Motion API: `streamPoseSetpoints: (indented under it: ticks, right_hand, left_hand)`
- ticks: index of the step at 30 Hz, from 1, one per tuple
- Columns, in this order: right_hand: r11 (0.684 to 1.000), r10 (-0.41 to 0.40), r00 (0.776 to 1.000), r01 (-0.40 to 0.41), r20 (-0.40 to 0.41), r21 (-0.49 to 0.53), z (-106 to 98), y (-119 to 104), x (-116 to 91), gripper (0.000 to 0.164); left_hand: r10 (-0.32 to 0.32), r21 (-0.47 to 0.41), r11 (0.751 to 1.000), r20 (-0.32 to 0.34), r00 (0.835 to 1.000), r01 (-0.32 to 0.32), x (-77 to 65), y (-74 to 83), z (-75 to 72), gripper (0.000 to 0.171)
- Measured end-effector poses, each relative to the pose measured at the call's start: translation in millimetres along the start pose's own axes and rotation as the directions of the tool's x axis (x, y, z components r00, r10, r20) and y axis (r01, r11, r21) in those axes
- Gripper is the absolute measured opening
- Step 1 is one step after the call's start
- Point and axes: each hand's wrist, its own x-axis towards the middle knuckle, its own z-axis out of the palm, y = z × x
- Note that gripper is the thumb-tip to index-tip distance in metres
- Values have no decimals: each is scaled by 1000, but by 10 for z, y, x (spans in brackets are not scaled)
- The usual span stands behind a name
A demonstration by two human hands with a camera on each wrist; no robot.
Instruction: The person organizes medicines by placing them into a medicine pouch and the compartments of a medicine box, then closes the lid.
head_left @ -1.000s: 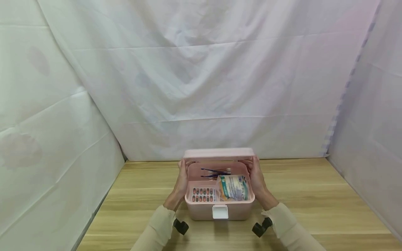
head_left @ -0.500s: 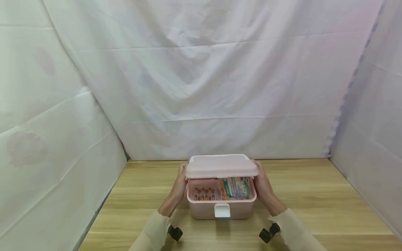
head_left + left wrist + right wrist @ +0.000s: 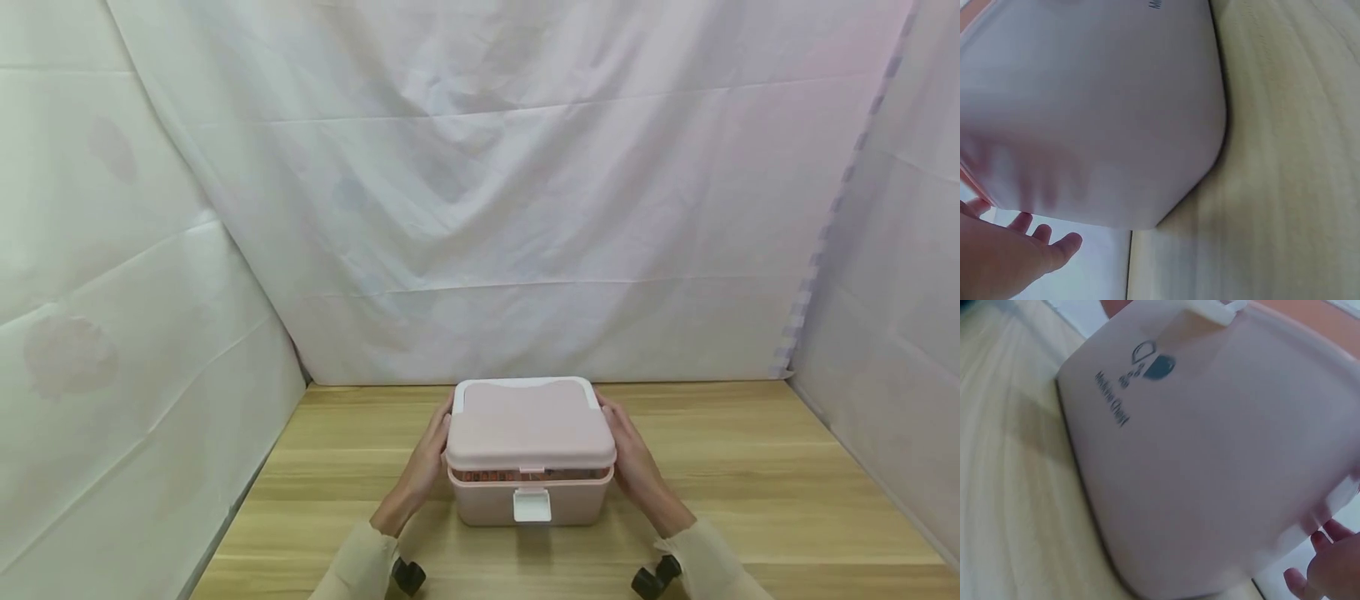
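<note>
A pink medicine box point(image 3: 491, 504) sits on the table, its lid point(image 3: 532, 425) lowered with a narrow gap along the front. Through the gap a strip of the contents shows, orange-red capsules among them. The white front latch point(image 3: 532, 505) hangs down unfastened. My left hand point(image 3: 427, 454) lies along the lid's left side, its fingers loosely extended; the left wrist view has these fingers point(image 3: 1041, 234) at the box's edge. On the opposite side my right hand point(image 3: 630, 450) touches the lid likewise. The right wrist view shows printed "Medicine Chest" lettering point(image 3: 1112, 400) on the box front.
The box stands on a light wood-grain table point(image 3: 337, 467). White cloth point(image 3: 480, 208) hangs behind it, and more cloth walls point(image 3: 112, 375) stand at both sides. A black camera mount point(image 3: 408, 575) sits at each wrist.
The lid has swung forward and down from raised, covering the capsule blister pack and the packet inside. Both hands have moved down with it along its sides.
</note>
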Motion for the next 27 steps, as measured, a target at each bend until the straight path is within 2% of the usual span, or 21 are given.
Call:
streamPoseSetpoints:
  ticks: [5,12,15,18,21,23,25,27]
  right_hand:
    - [999,-13,1000,13,4,-41,-33,78,-20,59]
    - [998,-35,999,35,6,-48,-88,172,-24,57]
    - [995,-48,999,47,-5,-93,-142,185,-9,56]
    - [980,-85,996,79,-26,-184,-215,139,9,52]
    - [946,-159,987,148,-17,-287,-266,30,12,46]
    - [910,-222,975,213,14,-357,-263,-72,11,44]
    - [856,-275,960,270,54,-441,-227,-191,-2,43]
    - [779,-327,940,326,97,-535,-156,-318,-24,43]
  left_hand:
    - [7,22,1000,4,1000,-7,-17,-18,8,55]
    - [9,65,998,-5,1000,-9,-25,-53,11,54]
    - [4,57,998,-12,1000,-3,-24,-56,14,54]
    - [2,84,996,-30,1000,0,-13,-28,21,53]
    - [18,185,983,-71,997,-5,1,47,22,51]
    - [42,253,967,-118,992,-11,18,123,22,47]
    - [66,303,953,-153,986,-17,36,216,25,44]
    - [100,346,938,-170,980,-36,58,317,35,42]
